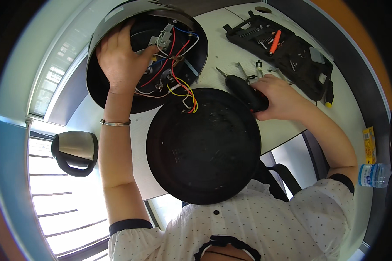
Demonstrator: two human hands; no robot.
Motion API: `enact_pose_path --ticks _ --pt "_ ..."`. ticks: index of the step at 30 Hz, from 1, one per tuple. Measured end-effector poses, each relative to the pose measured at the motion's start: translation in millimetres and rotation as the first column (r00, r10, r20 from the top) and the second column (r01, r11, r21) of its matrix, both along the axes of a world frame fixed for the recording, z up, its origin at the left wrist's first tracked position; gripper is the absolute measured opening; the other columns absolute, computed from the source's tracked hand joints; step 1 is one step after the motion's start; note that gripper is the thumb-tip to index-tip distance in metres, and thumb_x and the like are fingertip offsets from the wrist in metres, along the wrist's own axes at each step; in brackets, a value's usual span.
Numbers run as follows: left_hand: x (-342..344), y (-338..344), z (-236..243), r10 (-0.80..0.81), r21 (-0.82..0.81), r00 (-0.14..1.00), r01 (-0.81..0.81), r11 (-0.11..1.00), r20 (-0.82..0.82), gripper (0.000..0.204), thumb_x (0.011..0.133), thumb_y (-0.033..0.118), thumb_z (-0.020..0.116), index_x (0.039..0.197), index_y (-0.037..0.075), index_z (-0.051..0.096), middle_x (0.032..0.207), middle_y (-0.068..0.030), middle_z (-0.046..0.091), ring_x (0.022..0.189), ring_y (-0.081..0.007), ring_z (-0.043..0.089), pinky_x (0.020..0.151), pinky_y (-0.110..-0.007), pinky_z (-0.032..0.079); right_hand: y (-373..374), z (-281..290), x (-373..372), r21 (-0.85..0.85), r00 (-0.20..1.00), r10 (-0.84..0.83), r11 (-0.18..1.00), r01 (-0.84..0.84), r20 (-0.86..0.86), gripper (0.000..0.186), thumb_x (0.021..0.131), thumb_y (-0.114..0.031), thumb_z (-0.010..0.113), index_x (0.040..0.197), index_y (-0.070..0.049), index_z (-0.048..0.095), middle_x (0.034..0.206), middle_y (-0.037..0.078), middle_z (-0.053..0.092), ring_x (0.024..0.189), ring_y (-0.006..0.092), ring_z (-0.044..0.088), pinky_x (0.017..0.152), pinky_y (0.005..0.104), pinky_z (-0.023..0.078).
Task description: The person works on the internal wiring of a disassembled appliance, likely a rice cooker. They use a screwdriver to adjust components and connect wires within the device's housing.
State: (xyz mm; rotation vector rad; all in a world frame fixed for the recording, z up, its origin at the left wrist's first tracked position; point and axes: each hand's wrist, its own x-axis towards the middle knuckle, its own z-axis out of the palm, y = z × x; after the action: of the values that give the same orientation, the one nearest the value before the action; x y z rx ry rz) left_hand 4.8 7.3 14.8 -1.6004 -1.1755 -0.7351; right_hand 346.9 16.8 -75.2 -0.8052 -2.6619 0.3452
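My left hand (pixel 119 56) reaches into a round dark appliance housing (pixel 196 65), fingers stretched along its inside and thumb apart near a metal bracket (pixel 164 37). The fingertips are partly hidden. Red, blue, white and yellow wires (pixel 175 61) run between the parts inside. Several of them lead across to a round black pan-like piece (pixel 204 152), which lies nearer me. My right hand (pixel 278 98) is wrapped round a black cordless screwdriver (pixel 244 92) beside that piece's right edge. Its bit points up and left, toward the housing.
An open black tool case (pixel 287 65) with bits and a red-orange handle (pixel 275 42) lies at the far right. Small metal parts (pixel 259 67) sit before it. A screwdriver (pixel 329 95), yellow box (pixel 369 145) and water bottle (pixel 373 175) are rightward; a kettle (pixel 76 152) is left.
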Motion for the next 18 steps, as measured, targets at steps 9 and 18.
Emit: enact_pose_path --ticks 9,18 --pt "-4.4 2.9 -2.7 0.002 -0.002 1.000 -0.002 1.000 -0.018 0.070 0.050 0.038 0.085 0.113 0.014 0.065 0.104 -0.0081 0.065 0.099 -0.0297 0.061 0.083 -0.042 0.048 16.7 18.4 8.8 -0.589 0.960 -0.224 0.804 0.085 -0.167 0.055 0.070 -0.025 0.073 0.114 0.006 0.060 0.089 0.010 0.062 0.086 0.0167 0.058 0.077 0.0297 0.046" --pt "-4.6 2.5 -1.4 0.004 0.012 0.999 -0.003 1.000 -0.048 0.070 0.049 0.036 0.086 0.112 0.014 0.066 0.102 -0.0071 0.066 0.097 -0.0281 0.062 0.081 -0.041 0.049 21.5 37.3 18.0 -0.758 0.731 -0.567 0.644 0.106 -0.380 0.068 0.072 -0.039 0.069 0.124 0.003 0.054 0.112 0.018 0.058 0.099 0.0217 0.059 0.086 0.0301 0.048"
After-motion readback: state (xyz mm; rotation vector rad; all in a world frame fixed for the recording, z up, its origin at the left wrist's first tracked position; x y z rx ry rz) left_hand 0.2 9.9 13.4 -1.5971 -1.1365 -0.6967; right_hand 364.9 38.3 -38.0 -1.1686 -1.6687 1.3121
